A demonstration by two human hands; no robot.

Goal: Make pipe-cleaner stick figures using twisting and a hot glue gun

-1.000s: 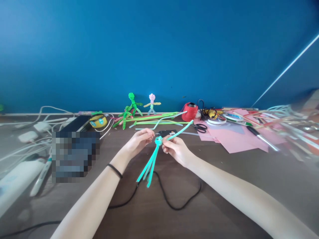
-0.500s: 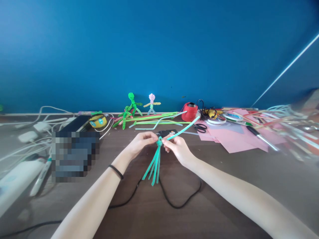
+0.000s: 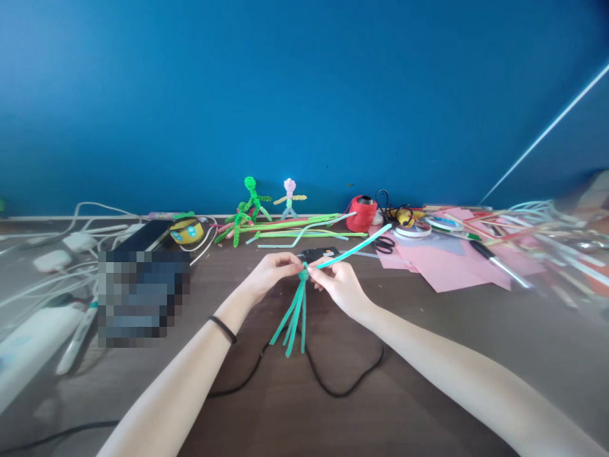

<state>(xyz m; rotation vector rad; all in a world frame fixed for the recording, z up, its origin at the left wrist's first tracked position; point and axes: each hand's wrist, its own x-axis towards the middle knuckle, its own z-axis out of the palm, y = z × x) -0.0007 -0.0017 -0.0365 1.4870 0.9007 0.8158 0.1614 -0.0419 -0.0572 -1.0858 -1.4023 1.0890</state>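
Note:
Both hands hold a bundle of teal pipe cleaners [image 3: 294,312] above the brown table. My left hand [image 3: 269,274] pinches the bundle's knotted top from the left. My right hand [image 3: 339,284] pinches it from the right and grips one long teal strand [image 3: 354,246] that runs up and to the right. Several loose ends hang down from the knot toward the table. A black band sits on my left wrist.
A black glue gun [image 3: 320,254] lies just behind the hands, its black cord [image 3: 333,387] looping under them. Pipe-cleaner figures [image 3: 252,203], loose pipe cleaners, a red spool [image 3: 362,212], scissors [image 3: 383,242] and pink paper [image 3: 442,263] lie behind. White cables and chargers [image 3: 57,260] crowd the left.
The long strand has swung farther up and to the right. The hanging ends have shifted right and now hang straighter under the knot. Both hands stay pinched at the knot.

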